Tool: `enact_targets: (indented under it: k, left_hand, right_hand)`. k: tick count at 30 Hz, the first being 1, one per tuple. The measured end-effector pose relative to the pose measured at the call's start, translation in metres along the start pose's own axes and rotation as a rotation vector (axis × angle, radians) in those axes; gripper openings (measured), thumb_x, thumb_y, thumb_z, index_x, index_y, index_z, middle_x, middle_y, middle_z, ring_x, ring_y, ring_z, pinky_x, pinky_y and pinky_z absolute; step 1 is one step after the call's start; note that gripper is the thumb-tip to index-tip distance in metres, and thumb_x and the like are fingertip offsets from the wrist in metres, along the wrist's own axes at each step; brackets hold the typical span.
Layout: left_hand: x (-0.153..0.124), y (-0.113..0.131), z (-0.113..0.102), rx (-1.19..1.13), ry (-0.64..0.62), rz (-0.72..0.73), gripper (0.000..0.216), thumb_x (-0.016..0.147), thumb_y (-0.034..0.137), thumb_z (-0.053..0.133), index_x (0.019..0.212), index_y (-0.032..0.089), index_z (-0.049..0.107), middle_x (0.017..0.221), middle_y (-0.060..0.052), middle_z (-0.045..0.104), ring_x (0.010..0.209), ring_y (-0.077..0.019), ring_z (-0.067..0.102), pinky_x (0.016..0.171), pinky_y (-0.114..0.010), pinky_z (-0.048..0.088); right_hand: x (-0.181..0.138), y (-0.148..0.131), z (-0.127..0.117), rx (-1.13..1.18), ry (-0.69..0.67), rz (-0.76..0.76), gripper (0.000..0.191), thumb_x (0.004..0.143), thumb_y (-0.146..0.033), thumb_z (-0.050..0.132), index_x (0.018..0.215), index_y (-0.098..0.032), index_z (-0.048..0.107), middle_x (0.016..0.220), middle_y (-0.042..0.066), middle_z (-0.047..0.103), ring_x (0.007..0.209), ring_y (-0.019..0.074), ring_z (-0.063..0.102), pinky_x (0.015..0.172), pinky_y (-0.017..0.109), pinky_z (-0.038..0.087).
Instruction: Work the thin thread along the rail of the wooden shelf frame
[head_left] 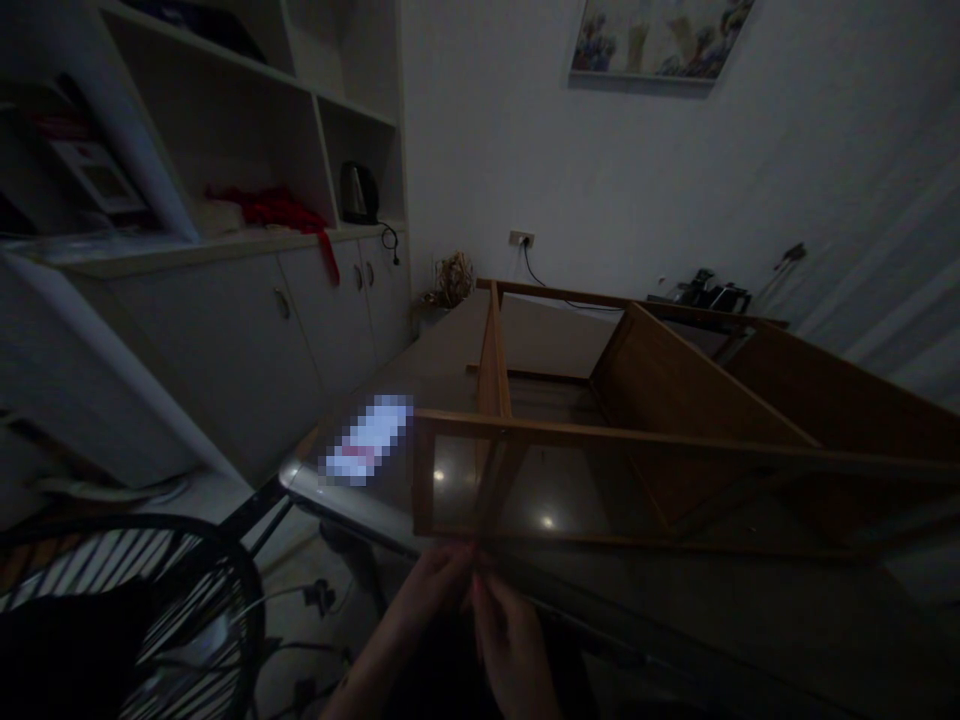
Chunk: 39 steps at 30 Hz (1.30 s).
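Observation:
My left hand and my right hand meet at the near edge of the table, fingertips close together. Both look closed, fingers pressed inward. Whatever they pinch, if anything, is too small and dark to make out. Just beyond them a brown wooden shelf frame lies on its side on the glossy tabletop, with upright boards crossing it. To its left lies a lit, blurred phone-like screen.
A black round-backed chair stands at the lower left, with cables on the floor beside it. White cabinets line the left wall, holding a kettle and red cloth. Dried flowers stand behind the table.

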<state>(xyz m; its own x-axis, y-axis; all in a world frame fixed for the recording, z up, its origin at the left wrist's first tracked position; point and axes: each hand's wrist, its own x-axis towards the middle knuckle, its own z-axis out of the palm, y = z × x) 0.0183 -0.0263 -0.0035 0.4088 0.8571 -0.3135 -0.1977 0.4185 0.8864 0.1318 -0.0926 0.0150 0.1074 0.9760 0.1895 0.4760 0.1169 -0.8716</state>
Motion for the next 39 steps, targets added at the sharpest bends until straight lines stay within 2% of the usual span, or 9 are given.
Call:
enact_targets:
  k: [5, 11, 14, 18, 21, 23, 29, 36, 39]
  left_hand:
    - [0.003, 0.0, 0.0, -0.029, -0.004, 0.043, 0.047, 0.062, 0.057, 0.071, 0.064, 0.011, 0.066, 0.057, -0.001, 0.059, 0.052, -0.0093, 0.048, 0.052, -0.019, 0.037]
    - [0.003, 0.004, 0.001, 0.075, 0.127, 0.098, 0.045, 0.058, 0.057, 0.074, 0.062, 0.012, 0.068, 0.061, -0.003, 0.065, 0.06, -0.014, 0.055, 0.059, -0.022, 0.042]
    - [0.003, 0.004, 0.001, 0.084, 0.102, 0.112, 0.044, 0.06, 0.057, 0.073, 0.06, 0.013, 0.068, 0.06, -0.003, 0.065, 0.059, -0.014, 0.055, 0.059, -0.022, 0.042]
    - [0.005, -0.002, 0.0, 0.039, 0.104, 0.069, 0.045, 0.061, 0.056, 0.072, 0.06, 0.012, 0.065, 0.055, 0.0, 0.059, 0.051, -0.0099, 0.049, 0.05, -0.019, 0.036]
    - [0.006, -0.007, -0.003, -0.001, 0.022, 0.002, 0.051, 0.065, 0.061, 0.067, 0.067, 0.011, 0.067, 0.05, 0.002, 0.053, 0.044, -0.007, 0.041, 0.045, -0.019, 0.028]
    - [0.005, -0.009, -0.005, -0.03, -0.035, -0.015, 0.051, 0.068, 0.061, 0.065, 0.073, 0.01, 0.067, 0.05, 0.003, 0.05, 0.044, -0.0061, 0.038, 0.044, -0.018, 0.026]
    - [0.003, -0.01, -0.005, -0.118, -0.084, -0.022, 0.043, 0.071, 0.054, 0.066, 0.069, 0.011, 0.065, 0.052, 0.004, 0.05, 0.045, -0.0053, 0.038, 0.047, -0.018, 0.026]
    - [0.004, -0.008, 0.0, -0.077, -0.01, -0.006, 0.045, 0.067, 0.054, 0.07, 0.062, 0.01, 0.063, 0.052, 0.001, 0.055, 0.046, -0.0066, 0.044, 0.047, -0.018, 0.031]
    - [0.003, -0.004, 0.002, -0.101, 0.023, -0.008, 0.045, 0.062, 0.054, 0.073, 0.06, 0.01, 0.062, 0.052, 0.002, 0.056, 0.047, -0.0067, 0.045, 0.048, -0.018, 0.032]
  right_hand:
    - [0.0, 0.001, -0.001, -0.285, -0.002, -0.035, 0.032, 0.094, -0.036, 0.039, 0.098, -0.021, 0.067, 0.087, 0.007, 0.073, 0.079, 0.0198, 0.069, 0.073, 0.025, 0.05]
    - [0.0, 0.001, 0.001, -0.551, 0.034, -0.073, 0.026, 0.089, -0.039, 0.049, 0.078, -0.021, 0.064, 0.069, 0.005, 0.067, 0.064, 0.0202, 0.066, 0.063, 0.027, 0.046]
    - [0.0, 0.001, 0.002, -0.502, 0.069, -0.079, 0.028, 0.089, -0.039, 0.048, 0.075, -0.022, 0.066, 0.069, 0.005, 0.067, 0.065, 0.0201, 0.066, 0.064, 0.027, 0.046]
    - [-0.001, 0.005, 0.004, -0.091, 0.042, 0.069, 0.032, 0.089, -0.044, 0.046, 0.087, -0.021, 0.069, 0.081, 0.006, 0.072, 0.074, 0.0189, 0.068, 0.067, 0.024, 0.05]
    - [-0.001, 0.008, 0.005, 0.197, 0.014, 0.204, 0.041, 0.087, -0.051, 0.048, 0.09, -0.017, 0.07, 0.083, 0.007, 0.073, 0.076, 0.0198, 0.069, 0.067, 0.024, 0.053]
    - [-0.001, 0.008, 0.006, 0.278, 0.015, 0.242, 0.045, 0.085, -0.053, 0.05, 0.093, -0.014, 0.07, 0.081, 0.008, 0.073, 0.074, 0.021, 0.069, 0.065, 0.025, 0.054]
    - [0.0, 0.002, 0.004, 0.138, 0.043, 0.116, 0.038, 0.089, -0.046, 0.045, 0.1, -0.018, 0.069, 0.094, 0.01, 0.073, 0.085, 0.0212, 0.069, 0.075, 0.026, 0.053]
    - [-0.001, -0.001, -0.001, -0.148, 0.015, 0.015, 0.039, 0.093, -0.042, 0.038, 0.081, -0.019, 0.067, 0.067, 0.006, 0.068, 0.063, 0.0177, 0.067, 0.063, 0.023, 0.049]
    - [0.0, -0.001, 0.001, -0.16, -0.014, 0.017, 0.038, 0.095, -0.039, 0.035, 0.091, -0.02, 0.068, 0.078, 0.007, 0.072, 0.073, 0.018, 0.069, 0.069, 0.022, 0.049]
